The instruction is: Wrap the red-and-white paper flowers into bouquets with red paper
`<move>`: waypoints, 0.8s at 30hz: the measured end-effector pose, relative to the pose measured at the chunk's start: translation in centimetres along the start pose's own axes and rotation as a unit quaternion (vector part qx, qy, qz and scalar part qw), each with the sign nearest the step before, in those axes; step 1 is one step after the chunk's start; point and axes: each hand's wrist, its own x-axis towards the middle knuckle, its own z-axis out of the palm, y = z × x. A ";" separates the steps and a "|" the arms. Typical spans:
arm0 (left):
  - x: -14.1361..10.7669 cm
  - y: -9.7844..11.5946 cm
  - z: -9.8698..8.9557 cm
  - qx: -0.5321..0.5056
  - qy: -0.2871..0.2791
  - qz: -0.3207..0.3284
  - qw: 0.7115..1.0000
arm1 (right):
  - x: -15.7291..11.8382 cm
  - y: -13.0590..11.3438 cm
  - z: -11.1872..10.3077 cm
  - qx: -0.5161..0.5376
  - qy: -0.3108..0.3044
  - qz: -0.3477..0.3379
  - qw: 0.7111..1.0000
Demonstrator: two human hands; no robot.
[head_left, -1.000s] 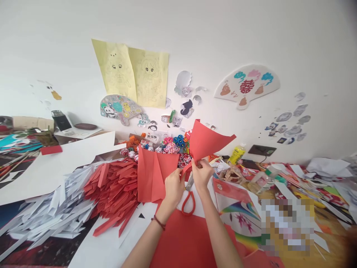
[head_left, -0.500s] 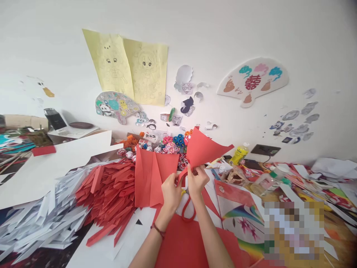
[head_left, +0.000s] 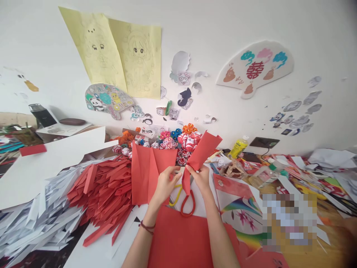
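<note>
My right hand (head_left: 201,178) pinches the lower part of a red sheet of paper (head_left: 201,152), which is folded over into a narrow shape and rises up and to the right. A narrow end of it hangs below the fingers. My left hand (head_left: 167,181) is just left of that paper, its thumb and fingers apart, with nothing visible between them. Below the hands lie scissors (head_left: 188,211) with one red and one yellow handle loop; their blades are hidden. Nearer to me is a large red paper (head_left: 180,238) under my forearms. A creased red sheet (head_left: 141,175) stands behind my left hand.
Left of my hands are piles of red folded strips (head_left: 104,186) and white paper strips (head_left: 44,216). Colourful paper flowers (head_left: 169,139) sit against the wall. A yellow bottle (head_left: 239,147), a clear bottle (head_left: 262,178) and a rainbow-patterned sheet (head_left: 237,216) are on the right.
The red paper has gone from a wide spread shape to a narrower folded one. My left hand has let go of it and moved slightly left. The view has tilted a little.
</note>
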 end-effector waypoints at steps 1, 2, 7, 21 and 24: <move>0.2 0.1 0.3 -0.003 0.021 0.005 1.000 | -0.1 0.0 0.0 0.019 -0.028 0.009 0.999; 0.4 0.2 0.6 -0.008 0.033 0.008 0.999 | -0.2 -0.2 0.1 0.036 -0.055 0.016 0.998; 0.8 -0.2 0.8 -0.060 0.030 0.002 0.998 | -0.5 -1.0 0.2 0.084 -0.146 0.034 0.985; 0.4 0.4 -0.4 -0.084 -0.004 0.057 0.995 | -1.1 -1.4 0.7 0.124 -0.131 0.068 0.981; 0.3 0.4 -0.1 -0.072 0.028 0.068 0.995 | -1.2 -1.2 0.9 0.144 -0.112 0.079 0.980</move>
